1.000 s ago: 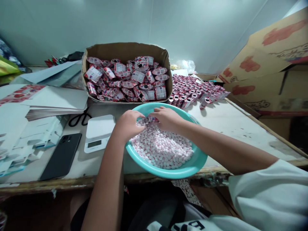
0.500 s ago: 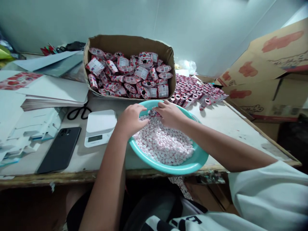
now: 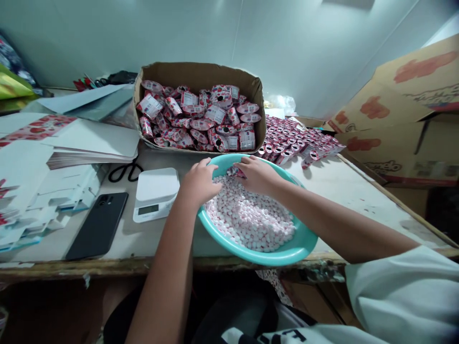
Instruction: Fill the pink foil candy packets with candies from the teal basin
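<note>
A turquoise basin (image 3: 258, 258) on the table holds a heap of small white and pinkish candies (image 3: 251, 217). My left hand (image 3: 201, 180) is at the basin's left rim, its thumb and fingers apart over the candies with nothing visible between them. Inside the basin's far part, my right hand (image 3: 256, 174) is closed on a small printed candy box (image 3: 234, 171). Most of that box is hidden by the fingers, and its near side lies against the candies.
Behind the basin stands a cardboard box (image 3: 263, 122) full of printed packs. Rows of similar packs (image 3: 297, 138) stand right of it. A white kitchen scale (image 3: 157, 186), scissors (image 3: 125, 171), a phone (image 3: 98, 224) and flat cartons (image 3: 93, 143) lie left. Large cartons (image 3: 398, 138) are far right.
The camera view shifts slightly. My right hand stays on the small box among the candies, and my left hand stays by the left rim with fingers apart.
</note>
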`<state>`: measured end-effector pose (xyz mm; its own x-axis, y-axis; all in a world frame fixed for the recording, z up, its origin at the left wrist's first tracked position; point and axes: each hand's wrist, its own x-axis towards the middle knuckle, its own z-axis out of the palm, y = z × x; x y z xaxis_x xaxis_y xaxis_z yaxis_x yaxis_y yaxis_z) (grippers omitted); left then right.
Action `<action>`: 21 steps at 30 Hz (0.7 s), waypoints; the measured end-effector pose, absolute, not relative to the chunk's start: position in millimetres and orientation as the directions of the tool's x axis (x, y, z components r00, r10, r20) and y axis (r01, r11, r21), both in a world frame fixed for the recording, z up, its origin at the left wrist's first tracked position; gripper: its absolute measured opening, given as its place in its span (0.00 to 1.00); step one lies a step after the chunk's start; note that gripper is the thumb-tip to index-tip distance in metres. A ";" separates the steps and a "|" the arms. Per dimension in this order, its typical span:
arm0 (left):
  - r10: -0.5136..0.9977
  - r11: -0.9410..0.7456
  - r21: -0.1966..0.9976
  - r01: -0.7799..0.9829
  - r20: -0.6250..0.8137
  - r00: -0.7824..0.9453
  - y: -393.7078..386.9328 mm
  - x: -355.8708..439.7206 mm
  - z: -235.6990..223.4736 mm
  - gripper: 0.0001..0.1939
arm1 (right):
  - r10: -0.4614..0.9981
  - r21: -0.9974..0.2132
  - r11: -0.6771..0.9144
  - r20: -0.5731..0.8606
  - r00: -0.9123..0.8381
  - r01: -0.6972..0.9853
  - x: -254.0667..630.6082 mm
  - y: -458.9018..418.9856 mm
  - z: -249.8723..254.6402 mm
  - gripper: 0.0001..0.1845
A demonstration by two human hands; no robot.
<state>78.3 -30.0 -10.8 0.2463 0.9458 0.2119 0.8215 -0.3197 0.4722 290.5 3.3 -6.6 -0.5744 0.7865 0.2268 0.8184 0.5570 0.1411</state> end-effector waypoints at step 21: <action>0.946 -0.314 0.430 0.846 0.214 0.243 -32.0 79.1 -8.8 0.26 | 0.813 0.084 0.474 0.341 -0.473 0.876 311.2 20.4 8.5 0.10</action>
<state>79.1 -32.0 -8.8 0.2426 0.9463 0.2135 0.8463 -0.3140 0.4303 311.2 20.4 8.5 -0.4727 0.8128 0.3406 0.8763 0.4743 0.0842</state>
